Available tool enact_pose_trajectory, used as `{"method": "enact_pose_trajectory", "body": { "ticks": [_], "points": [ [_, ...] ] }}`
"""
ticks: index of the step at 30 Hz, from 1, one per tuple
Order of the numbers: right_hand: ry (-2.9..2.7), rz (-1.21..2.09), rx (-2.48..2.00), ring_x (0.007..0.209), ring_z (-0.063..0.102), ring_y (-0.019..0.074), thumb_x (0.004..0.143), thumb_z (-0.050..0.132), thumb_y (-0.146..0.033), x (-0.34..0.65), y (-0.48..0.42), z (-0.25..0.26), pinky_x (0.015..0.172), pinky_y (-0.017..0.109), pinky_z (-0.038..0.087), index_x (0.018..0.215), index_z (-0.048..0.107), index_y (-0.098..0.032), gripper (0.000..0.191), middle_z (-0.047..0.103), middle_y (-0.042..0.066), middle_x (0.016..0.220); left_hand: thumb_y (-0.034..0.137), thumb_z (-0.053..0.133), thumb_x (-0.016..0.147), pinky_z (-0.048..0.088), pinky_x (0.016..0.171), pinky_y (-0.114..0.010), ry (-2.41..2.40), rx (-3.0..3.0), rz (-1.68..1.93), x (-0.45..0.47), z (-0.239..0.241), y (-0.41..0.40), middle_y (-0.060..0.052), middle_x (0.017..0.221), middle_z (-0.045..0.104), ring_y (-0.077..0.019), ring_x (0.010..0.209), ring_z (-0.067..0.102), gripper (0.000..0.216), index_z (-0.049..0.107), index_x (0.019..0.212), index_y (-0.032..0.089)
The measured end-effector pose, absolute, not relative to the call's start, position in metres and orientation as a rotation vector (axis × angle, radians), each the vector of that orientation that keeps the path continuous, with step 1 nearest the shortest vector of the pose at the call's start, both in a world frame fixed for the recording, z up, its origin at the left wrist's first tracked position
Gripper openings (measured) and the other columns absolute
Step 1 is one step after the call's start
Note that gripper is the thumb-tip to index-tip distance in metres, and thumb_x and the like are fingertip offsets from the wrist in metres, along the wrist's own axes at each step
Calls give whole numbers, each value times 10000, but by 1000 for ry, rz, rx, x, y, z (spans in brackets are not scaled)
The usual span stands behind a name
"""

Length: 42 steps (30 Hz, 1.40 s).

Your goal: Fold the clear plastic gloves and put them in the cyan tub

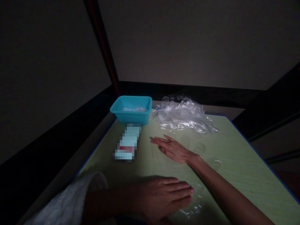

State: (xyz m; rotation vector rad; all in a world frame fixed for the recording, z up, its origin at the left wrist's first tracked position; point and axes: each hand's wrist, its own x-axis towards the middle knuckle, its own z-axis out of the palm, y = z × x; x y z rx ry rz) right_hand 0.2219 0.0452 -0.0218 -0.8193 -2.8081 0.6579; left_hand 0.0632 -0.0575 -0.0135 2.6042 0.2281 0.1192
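Note:
My right hand [172, 148] lies flat on the green table [246, 175] near its middle, fingers stretched out and pointing left, resting on a thin clear plastic sheet or glove [201, 150] that is hard to make out. My left hand [161, 195] lies flat near the front edge, fingers together and pointing right, pressing on more clear plastic film [194, 209]. Neither hand grips anything. A white sleeve [70, 203] covers my left forearm.
A teal plastic tub [131, 110] stands at the back left of the table with something pale inside. A crumpled heap of clear plastic [185, 117] lies at the back middle. A flat light-blue packet [127, 142] lies in front of the tub. Dark walls surround the table.

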Motion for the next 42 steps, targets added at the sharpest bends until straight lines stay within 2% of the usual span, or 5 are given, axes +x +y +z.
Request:
{"method": "enact_pose_trajectory", "body": {
  "ticks": [5, 11, 20, 33, 42],
  "points": [
    [-2819, 696, -817, 1358, 230, 159, 935, 234, -259, 223, 46, -21, 1124, 472, 115, 1411, 271, -253, 477, 332, 17, 1461, 233, 291, 941, 176, 1142, -289, 85, 2520, 119, 59, -6, -64, -65, 1486, 225, -141, 1372, 141, 537, 140, 1447, 135],
    [-2783, 781, -820, 1363, 219, 161, 964, 158, -368, 224, 46, -20, 1125, 471, 91, 1417, 265, -268, 477, 296, 7, 1474, 331, 291, 928, 168, 1137, -335, 284, 2626, 193, 45, -1, -25, -162, 1455, 299, -200, 1370, 215, 529, 356, 1343, 9],
    [-2779, 835, -760, 1367, 203, 160, 942, 66, -509, 227, 51, -23, 1125, 461, 79, 1436, 221, -251, 579, 313, 23, 1466, 379, 382, 901, 304, 1049, -398, 649, 2863, 125, 36, -22, 15, -183, 1241, 549, -278, 1203, 458, 470, 472, 1229, 55],
    [-2820, 745, -773, 1365, 211, 154, 948, 61, -481, 225, 50, -24, 1125, 426, 89, 1427, 250, -184, 595, 348, 49, 1451, 488, 485, 842, 234, 1071, -503, 601, 2861, 45, 32, -25, -4, -239, 1410, 340, -383, 1319, 275, 701, 311, 1371, 61],
    [-2836, 693, -806, 1359, 226, 144, 967, 119, -377, 224, 50, -23, 1123, 423, 110, 1417, 271, -191, 511, 331, 34, 1459, 456, 403, 895, 175, 1111, -444, 460, 2841, 36, 26, -19, -24, -228, 1476, 194, -303, 1384, 101, 632, 294, 1379, 65]
  ]
}}
